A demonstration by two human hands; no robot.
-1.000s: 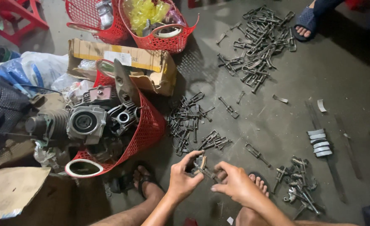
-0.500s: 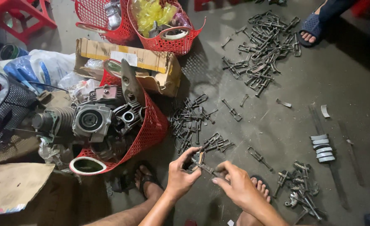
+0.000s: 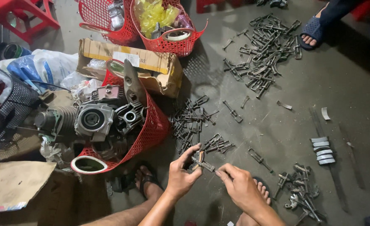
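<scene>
My left hand (image 3: 181,173) and my right hand (image 3: 240,186) meet low in the middle of the view over the grey concrete floor. Between their fingertips they hold one small dark metal part (image 3: 201,162), a short arm with a curved end. The left fingers pinch its curved end and the right fingers grip the straight end. Just above my hands lies a loose pile of similar dark metal parts (image 3: 191,121). My feet in sandals (image 3: 145,180) rest on the floor below.
A red mesh basket (image 3: 149,132) full of engine parts stands at the left, a torn cardboard box (image 3: 151,67) behind it. More parts lie in a heap at top right (image 3: 264,46) and at bottom right (image 3: 302,192). Silver curved pieces (image 3: 322,150) sit right. Another person's sandalled foot (image 3: 312,31) shows at top right.
My hands stay together on the small part and have turned it slightly. The view has shifted a little; nothing else on the floor moved.
</scene>
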